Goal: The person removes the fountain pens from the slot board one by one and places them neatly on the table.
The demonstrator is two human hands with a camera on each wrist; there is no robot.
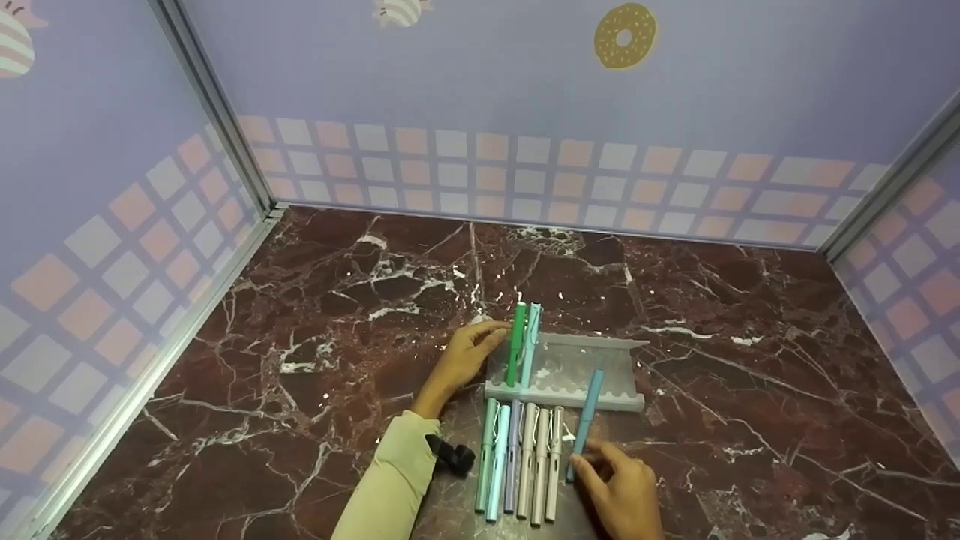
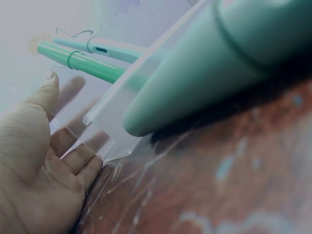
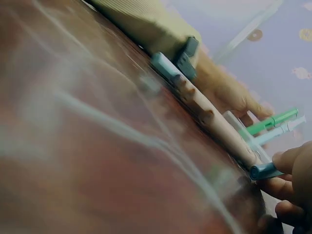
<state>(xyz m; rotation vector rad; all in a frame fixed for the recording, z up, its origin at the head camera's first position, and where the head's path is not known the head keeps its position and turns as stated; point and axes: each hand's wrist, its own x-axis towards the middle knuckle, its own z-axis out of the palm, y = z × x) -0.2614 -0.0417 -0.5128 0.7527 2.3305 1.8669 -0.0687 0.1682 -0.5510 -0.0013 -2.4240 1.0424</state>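
My left hand (image 1: 466, 354) holds the left end of a clear plastic pen tray (image 1: 592, 349); in the left wrist view some of its fingers (image 2: 87, 168) show through the plastic. A green pen (image 1: 516, 345) and a light blue pen (image 1: 531, 345) lie side by side in the tray's left slots. My right hand (image 1: 621, 484) pinches a teal-blue pen (image 1: 588, 420) near its lower end, its far end over the tray's front edge. The right wrist view shows that pen's end (image 3: 263, 170) between thumb and fingers.
In front of the tray lies a row of several pens, among them a dark green pen (image 1: 487, 457), a purple pen (image 1: 514, 457) and a beige pen (image 1: 540, 465). Patterned panels (image 1: 525, 90) border the marbled tabletop (image 1: 750, 375) at back and sides.
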